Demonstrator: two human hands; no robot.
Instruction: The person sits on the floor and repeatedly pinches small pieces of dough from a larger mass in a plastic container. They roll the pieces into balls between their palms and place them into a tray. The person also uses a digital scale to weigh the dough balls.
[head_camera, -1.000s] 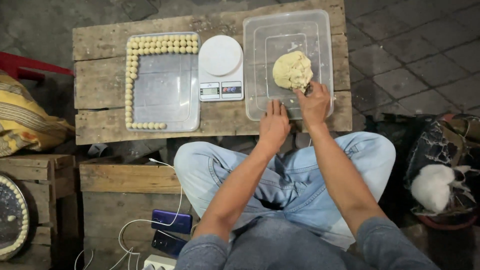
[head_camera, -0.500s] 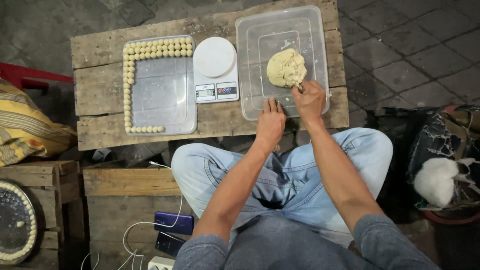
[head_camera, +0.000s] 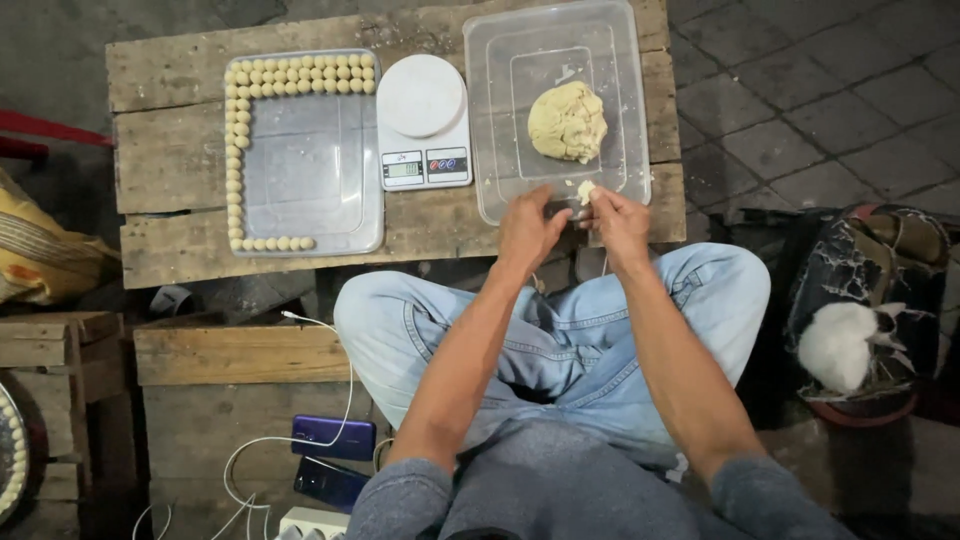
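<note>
Down at the near edge of the wooden table, toward its right corner, both hands meet over the front rim of a clear plastic tub. The right hand has its fingertips closed on a small pinch of dough, a pale yellow scrap held just above the tub's near wall. The left hand sits just beside it, fingers curled and reaching toward the same scrap; whether they actually touch it I cannot tell from this angle.

Inside the tub, nearer its middle, lies the large dough lump, rough-surfaced and the same pale yellow, well clear of the hands.

At the table's centre, just left of the tub, stands a white digital kitchen scale with a round platform and a small display facing the near edge. Left of that, a clear rectangular tray holds small dough balls lined up in two rows along its far edge, in a double column down its left side, and in a short row at its near left corner; the tray's middle is bare.

The person sits cross-legged in light blue jeans. Below the table's near edge, on lower boards, two phones lie on a white charging cable.
</note>
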